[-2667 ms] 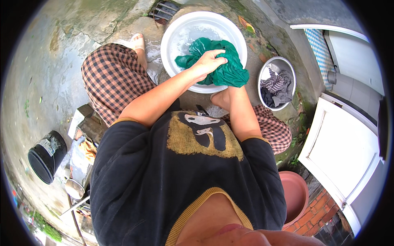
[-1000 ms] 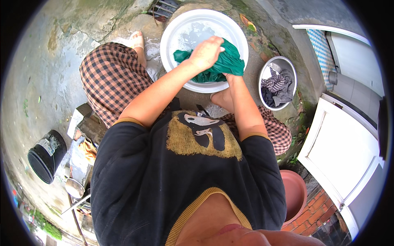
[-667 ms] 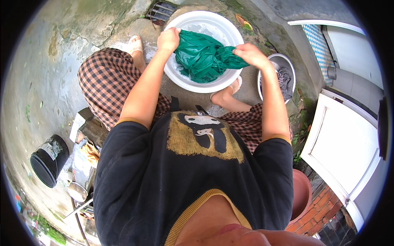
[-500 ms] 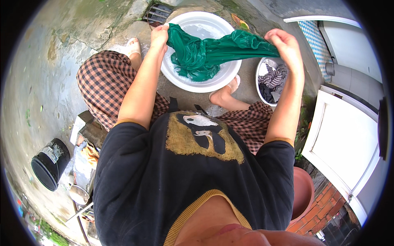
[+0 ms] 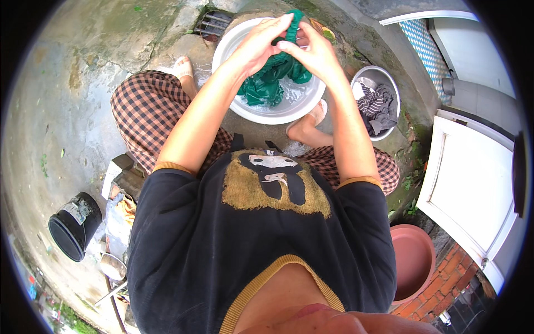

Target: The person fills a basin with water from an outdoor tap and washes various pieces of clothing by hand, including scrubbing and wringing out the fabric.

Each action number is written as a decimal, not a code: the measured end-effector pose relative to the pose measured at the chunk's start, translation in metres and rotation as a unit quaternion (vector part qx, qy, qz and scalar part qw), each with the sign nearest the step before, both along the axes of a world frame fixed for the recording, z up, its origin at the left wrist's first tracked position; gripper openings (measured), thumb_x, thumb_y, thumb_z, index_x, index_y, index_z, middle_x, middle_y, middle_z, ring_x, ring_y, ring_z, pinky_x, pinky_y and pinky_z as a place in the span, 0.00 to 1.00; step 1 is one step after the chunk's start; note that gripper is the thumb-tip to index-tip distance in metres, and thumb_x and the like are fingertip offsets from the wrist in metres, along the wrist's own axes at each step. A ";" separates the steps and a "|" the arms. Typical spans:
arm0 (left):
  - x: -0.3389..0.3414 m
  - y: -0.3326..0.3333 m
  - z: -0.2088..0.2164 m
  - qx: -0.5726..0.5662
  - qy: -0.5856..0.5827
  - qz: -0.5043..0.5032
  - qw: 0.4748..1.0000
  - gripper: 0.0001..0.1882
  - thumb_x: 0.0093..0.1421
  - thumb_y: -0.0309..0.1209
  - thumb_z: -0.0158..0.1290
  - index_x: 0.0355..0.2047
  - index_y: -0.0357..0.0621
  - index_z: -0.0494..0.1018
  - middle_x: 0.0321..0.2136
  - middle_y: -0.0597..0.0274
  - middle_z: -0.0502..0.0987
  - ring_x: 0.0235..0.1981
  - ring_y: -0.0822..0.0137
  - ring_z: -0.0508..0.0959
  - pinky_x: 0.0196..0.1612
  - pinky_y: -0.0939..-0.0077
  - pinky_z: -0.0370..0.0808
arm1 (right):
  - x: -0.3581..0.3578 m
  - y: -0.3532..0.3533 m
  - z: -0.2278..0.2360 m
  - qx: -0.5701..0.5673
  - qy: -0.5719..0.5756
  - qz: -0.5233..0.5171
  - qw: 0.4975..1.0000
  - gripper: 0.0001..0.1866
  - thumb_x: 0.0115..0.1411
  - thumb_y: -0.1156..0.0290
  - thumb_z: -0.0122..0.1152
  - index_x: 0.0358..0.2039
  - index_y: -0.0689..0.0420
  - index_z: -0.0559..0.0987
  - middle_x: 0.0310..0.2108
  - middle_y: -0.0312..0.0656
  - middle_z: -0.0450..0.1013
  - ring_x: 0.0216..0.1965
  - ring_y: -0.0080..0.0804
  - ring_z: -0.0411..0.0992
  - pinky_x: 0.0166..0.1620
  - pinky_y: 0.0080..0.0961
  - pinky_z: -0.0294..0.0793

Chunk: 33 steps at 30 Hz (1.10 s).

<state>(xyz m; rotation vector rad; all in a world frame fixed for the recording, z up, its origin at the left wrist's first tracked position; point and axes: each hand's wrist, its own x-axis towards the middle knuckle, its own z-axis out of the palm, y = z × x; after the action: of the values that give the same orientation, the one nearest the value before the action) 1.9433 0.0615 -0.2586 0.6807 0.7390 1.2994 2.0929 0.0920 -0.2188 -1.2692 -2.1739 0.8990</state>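
A wet green garment hangs bunched from both my hands into a white basin of sudsy water. Its gathered, ruffled edge stands up in a loop above my fingers. My left hand grips that edge from the left side, fingers pointing up and inward. Close against it, my right hand holds the same edge from the right, with its thumb reaching toward my left hand. Some of the fingertips are hidden behind the cloth and the hands. The lower folds of the garment rest in the basin.
Right of the white basin stands a metal basin holding striped and dark clothes. A drain grate lies beyond the basin at the left. A black bucket, a reddish-brown basin and a white door are farther around me.
My hands, which held the green garment stretched wide, have come together above the basin. The right hand moved left, and the cloth now hangs bunched below the gathered edge.
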 end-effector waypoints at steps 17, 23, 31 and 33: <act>0.012 -0.001 -0.157 -0.300 0.255 0.008 0.919 0.23 0.50 0.37 0.63 0.42 0.39 0.69 0.35 0.57 0.76 0.35 0.64 0.77 0.31 0.66 0.76 | -0.005 -0.007 0.031 -0.259 0.378 0.036 0.888 0.13 0.57 0.73 0.57 0.42 0.64 0.76 0.37 0.38 0.75 0.38 0.22 0.72 0.45 0.20 0.69; -0.010 -0.002 -0.144 -0.350 0.062 0.054 0.933 0.16 0.55 0.22 0.51 0.45 0.41 0.67 0.37 0.54 0.76 0.36 0.57 0.77 0.34 0.54 0.78 | 0.061 0.035 0.013 -0.002 0.149 -0.091 0.985 0.11 0.53 0.74 0.63 0.37 0.62 0.77 0.32 0.36 0.77 0.33 0.20 0.73 0.39 0.18 0.71; -0.040 0.026 0.009 -0.032 -0.087 0.028 0.995 0.14 0.55 0.20 0.52 0.43 0.41 0.70 0.37 0.58 0.76 0.41 0.66 0.77 0.44 0.65 0.77 | 0.139 0.087 -0.085 0.034 0.294 -0.297 0.908 0.10 0.55 0.78 0.55 0.38 0.60 0.79 0.32 0.37 0.76 0.32 0.22 0.72 0.38 0.18 0.71; -0.023 0.021 0.025 0.010 -0.046 0.031 0.998 0.21 0.56 0.26 0.53 0.50 0.41 0.65 0.41 0.49 0.75 0.38 0.58 0.78 0.43 0.70 0.77 | 0.121 0.084 -0.075 0.069 0.425 -0.260 0.864 0.14 0.55 0.80 0.48 0.39 0.64 0.79 0.33 0.40 0.76 0.33 0.25 0.73 0.39 0.19 0.72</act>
<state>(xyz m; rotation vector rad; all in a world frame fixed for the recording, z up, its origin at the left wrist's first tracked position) 1.9199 0.0826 -0.2340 0.6151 0.6777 1.3865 2.2140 0.1762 -0.2937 -1.0218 -1.1054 0.8263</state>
